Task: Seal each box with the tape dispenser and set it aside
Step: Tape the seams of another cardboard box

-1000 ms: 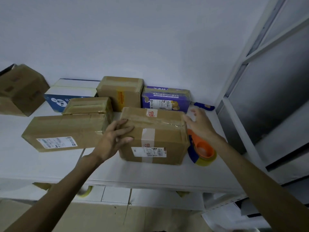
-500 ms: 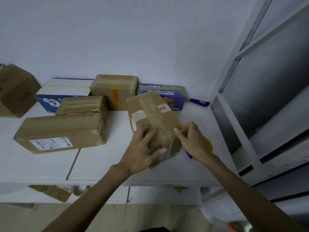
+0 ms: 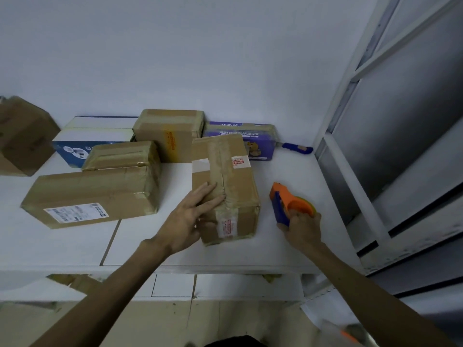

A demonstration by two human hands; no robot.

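A brown cardboard box (image 3: 233,181) with old tape along its top seam lies lengthwise on the white table (image 3: 155,249), its short end toward me. My left hand (image 3: 193,216) rests flat on the box's near left top, fingers straight, thumb down the near face. To the right lies the orange and blue tape dispenser (image 3: 288,204) with a yellowish roll. My right hand (image 3: 303,226) grips its near end, fingers curled round the handle.
Several other boxes stand behind and left: a long brown one (image 3: 92,196), a smaller brown one (image 3: 122,154), a blue-white one (image 3: 92,136), a taped brown one (image 3: 170,131), a purple one (image 3: 248,136). A blue knife (image 3: 297,148) lies by the wall. A metal frame (image 3: 350,171) stands right.
The box has been turned from crosswise to lengthwise and set down. My right hand left the box and took hold of the tape dispenser. My left hand stays on the box.
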